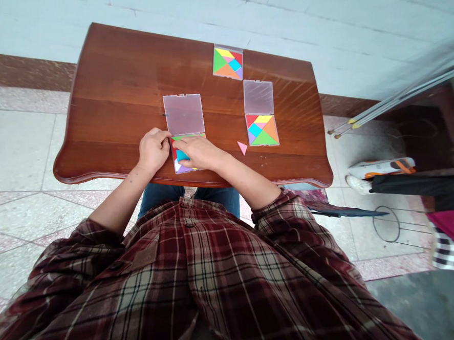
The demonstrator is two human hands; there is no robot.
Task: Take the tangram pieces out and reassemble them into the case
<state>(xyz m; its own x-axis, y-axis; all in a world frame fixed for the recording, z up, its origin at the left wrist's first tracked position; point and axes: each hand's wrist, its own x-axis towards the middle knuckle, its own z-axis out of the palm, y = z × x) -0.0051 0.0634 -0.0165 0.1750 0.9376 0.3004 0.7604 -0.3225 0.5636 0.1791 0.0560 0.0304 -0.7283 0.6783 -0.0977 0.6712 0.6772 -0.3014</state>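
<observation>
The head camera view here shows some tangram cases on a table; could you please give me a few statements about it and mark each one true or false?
1. The right hand rests on the coloured tangram pieces in the nearest open case. True.
2. The pink triangle lies inside the case to the right. False: it lies loose on the table, outside that case.
3. The table top is glass. False: it is polished reddish-brown wood.
4. The far case sits at the table's far edge, with coloured pieces showing. True.
</observation>
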